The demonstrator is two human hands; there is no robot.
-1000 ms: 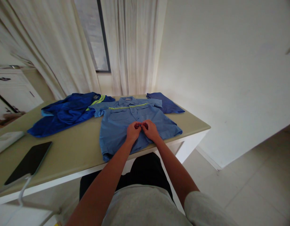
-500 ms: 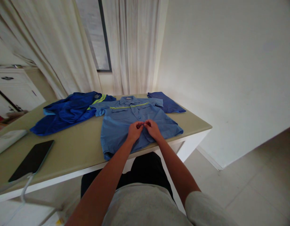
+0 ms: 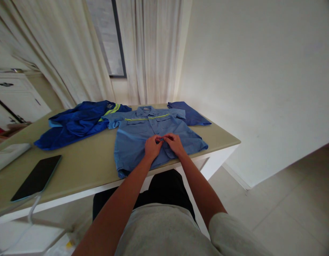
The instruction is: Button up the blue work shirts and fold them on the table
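Observation:
A blue-grey short-sleeved work shirt (image 3: 135, 144) lies spread face up, its collar towards the window and its hem at the table's near edge. A yellow-green stripe crosses its chest above two pockets. At the lower front placket, my left hand (image 3: 153, 146) pinches the fabric. My right hand (image 3: 173, 143) pinches the same placket from the other side, fingertips almost touching the left ones. Any button between the fingers is too small to make out.
A bright blue jacket (image 3: 79, 122) with reflective bands lies left of the shirt. Folded dark blue cloth (image 3: 189, 113) sits behind its right side. A tablet (image 3: 37, 177) with a cable and a white case (image 3: 9, 156) rest on the table (image 3: 87, 167) at left.
Both hands stay at the placket with only slight finger movement. The view has tilted a little, so the table appears slightly higher.

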